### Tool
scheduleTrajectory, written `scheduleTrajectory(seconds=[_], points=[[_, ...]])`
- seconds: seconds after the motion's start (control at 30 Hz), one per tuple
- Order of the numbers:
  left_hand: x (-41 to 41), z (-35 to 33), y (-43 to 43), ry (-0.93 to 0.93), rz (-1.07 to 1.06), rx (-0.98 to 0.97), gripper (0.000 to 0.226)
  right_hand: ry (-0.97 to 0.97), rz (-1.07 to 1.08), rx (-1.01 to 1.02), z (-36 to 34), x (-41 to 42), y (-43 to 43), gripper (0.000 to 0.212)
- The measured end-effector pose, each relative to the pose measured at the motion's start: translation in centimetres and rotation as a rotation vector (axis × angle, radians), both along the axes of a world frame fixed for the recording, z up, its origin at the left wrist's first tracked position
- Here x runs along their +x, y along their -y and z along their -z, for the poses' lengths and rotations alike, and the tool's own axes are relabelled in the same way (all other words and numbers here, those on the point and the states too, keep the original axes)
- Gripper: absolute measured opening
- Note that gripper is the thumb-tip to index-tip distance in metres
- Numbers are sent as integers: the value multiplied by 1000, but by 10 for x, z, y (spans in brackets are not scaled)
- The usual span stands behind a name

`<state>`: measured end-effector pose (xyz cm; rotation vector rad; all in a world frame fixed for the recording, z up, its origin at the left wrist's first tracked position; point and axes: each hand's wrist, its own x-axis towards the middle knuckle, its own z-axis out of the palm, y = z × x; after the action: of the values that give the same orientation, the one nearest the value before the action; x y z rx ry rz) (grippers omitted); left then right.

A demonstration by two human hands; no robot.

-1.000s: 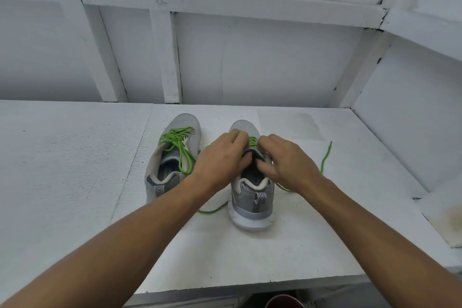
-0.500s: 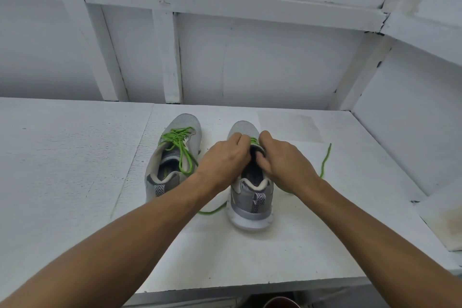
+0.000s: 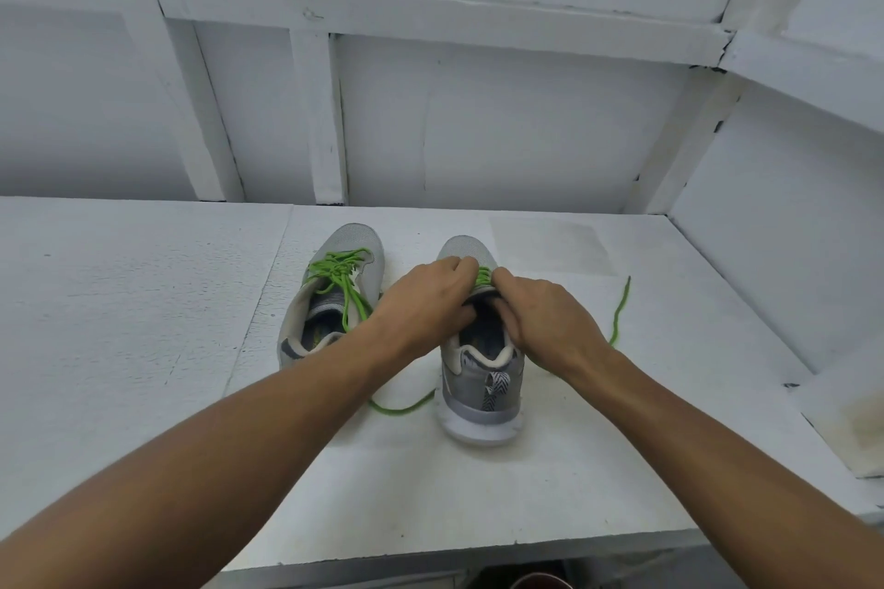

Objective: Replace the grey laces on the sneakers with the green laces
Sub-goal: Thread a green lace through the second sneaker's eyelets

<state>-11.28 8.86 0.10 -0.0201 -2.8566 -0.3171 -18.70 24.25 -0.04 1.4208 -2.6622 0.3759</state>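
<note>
We judge the left sneaker (image 3: 335, 292) done; on the right sneaker (image 3: 483, 378) our left hand (image 3: 425, 306) and right hand (image 3: 540, 316), close together, pinch the green lace (image 3: 484, 276), its ends loose.

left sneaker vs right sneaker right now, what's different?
The left sneaker has no hand on it; the left hand and right hand grip the right sneaker at its laces. The left sneaker's lace ends drape over its opening; the right sneaker's green lace trails onto the table on both sides. Both are grey, toes pointing away.

White table (image 3: 143, 349) against white panelled wall (image 3: 526, 134) with timber battens (image 3: 315, 110).
</note>
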Motion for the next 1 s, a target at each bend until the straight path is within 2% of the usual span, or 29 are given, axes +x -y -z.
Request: scheduleTrajectory(seconds=[0.2, 0.4, 0.53, 0.6, 0.67, 0.73, 0.87, 0.97, 1.0], points=[[4, 7, 1, -55, -8, 21, 13, 59, -4, -49, 0, 1, -2, 13], [10, 12, -1, -149, -40, 154, 26, 92, 40, -63, -1, -1, -3, 23], [26, 12, -13, -347, -206, 330, 27, 173, 145, -98, 2, 1, -10, 44], [35, 11, -19, -277, -390, 478, 25, 231, 222, -132, 0, 4, -17, 55], [38, 12, -19, -29, -511, 665, 41, 332, 323, -152, -5, 5, -23, 57], [40, 11, -20, 106, -533, 789, 51, 488, 414, -125, -11, 6, -28, 59], [28, 12, -12, 173, -490, 1036, 47, 778, 490, -82, -8, 2, -31, 65], [10, 5, -2, 126, -535, 1307, 42, 1076, 494, -244, -2, -8, -29, 59], [4, 2, 1, 106, -534, 1326, 38, 1161, 511, -291, -2, -10, -28, 55]])
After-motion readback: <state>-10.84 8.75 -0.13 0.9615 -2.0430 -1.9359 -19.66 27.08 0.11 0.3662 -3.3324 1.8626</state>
